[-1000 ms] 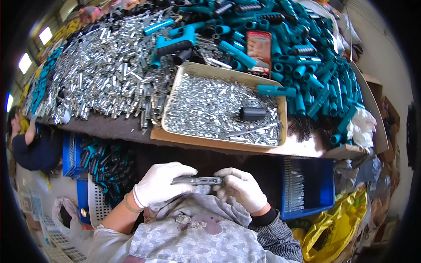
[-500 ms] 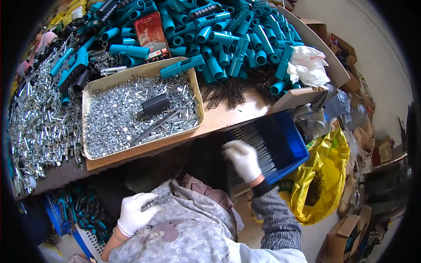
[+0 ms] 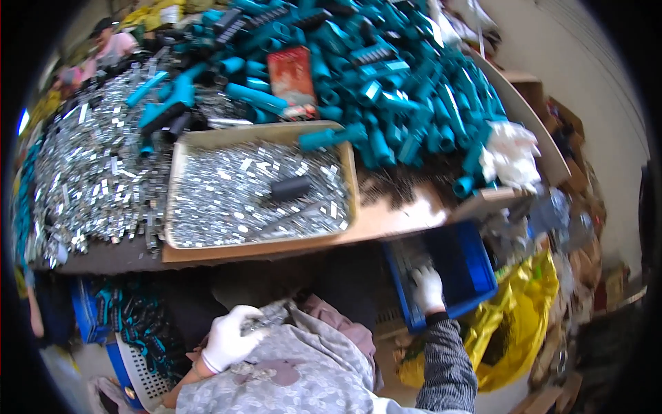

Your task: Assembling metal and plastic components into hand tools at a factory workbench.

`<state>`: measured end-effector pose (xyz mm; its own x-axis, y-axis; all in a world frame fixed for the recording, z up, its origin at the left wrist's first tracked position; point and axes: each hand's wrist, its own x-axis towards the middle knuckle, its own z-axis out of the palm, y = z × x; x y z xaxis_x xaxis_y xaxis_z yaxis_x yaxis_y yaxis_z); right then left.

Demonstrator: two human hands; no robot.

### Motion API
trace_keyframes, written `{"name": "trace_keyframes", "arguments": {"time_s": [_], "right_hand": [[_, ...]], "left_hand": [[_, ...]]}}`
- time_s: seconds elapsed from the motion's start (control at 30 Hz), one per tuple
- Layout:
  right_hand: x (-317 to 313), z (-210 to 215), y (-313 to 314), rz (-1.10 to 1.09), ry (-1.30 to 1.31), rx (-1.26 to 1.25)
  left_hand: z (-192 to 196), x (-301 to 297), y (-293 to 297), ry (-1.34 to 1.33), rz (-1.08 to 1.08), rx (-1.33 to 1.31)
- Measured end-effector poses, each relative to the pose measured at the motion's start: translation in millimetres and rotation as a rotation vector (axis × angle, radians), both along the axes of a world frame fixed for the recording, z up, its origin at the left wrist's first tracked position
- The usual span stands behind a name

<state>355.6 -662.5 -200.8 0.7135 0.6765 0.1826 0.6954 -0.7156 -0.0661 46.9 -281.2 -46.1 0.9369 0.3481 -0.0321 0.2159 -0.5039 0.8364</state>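
Note:
My left hand, in a white glove, is closed on a small grey metal part held close to my lap. My right hand, also gloved, reaches down into a blue plastic bin beside the table, among thin dark pins; whether its fingers grip anything is hidden. Above my hands a shallow cardboard tray holds many small shiny metal pieces and a short black cylinder.
A heap of teal plastic handles and a red packet cover the far table. Loose metal parts pile on the left. A yellow bag lies right of the bin. A basket of teal parts sits lower left. Another person is far back.
My hands were together on the metal part; the right hand let go and reached right and down into the blue bin. The left hand keeps the part. My view swung right.

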Motion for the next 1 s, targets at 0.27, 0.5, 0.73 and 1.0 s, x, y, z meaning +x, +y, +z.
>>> {"name": "trace_keyframes", "arguments": {"time_s": [0.27, 0.5, 0.73, 1.0], "right_hand": [[8, -2, 4, -0.061, 0.065, -0.362], [-21, 100, 62, -0.213, 0.295, 0.415], [-149, 175, 207, 0.003, 1.700, 1.356], [-180, 182, 276, 0.234, 2.004, 0.894]], "left_hand": [[-3, -7, -5, -0.080, 0.037, -0.080], [-6, -16, 10, 0.045, 0.115, -0.319], [14, -8, 7, -0.113, 0.096, -0.225], [61, -41, 32, -0.301, 0.523, -0.371]]}}
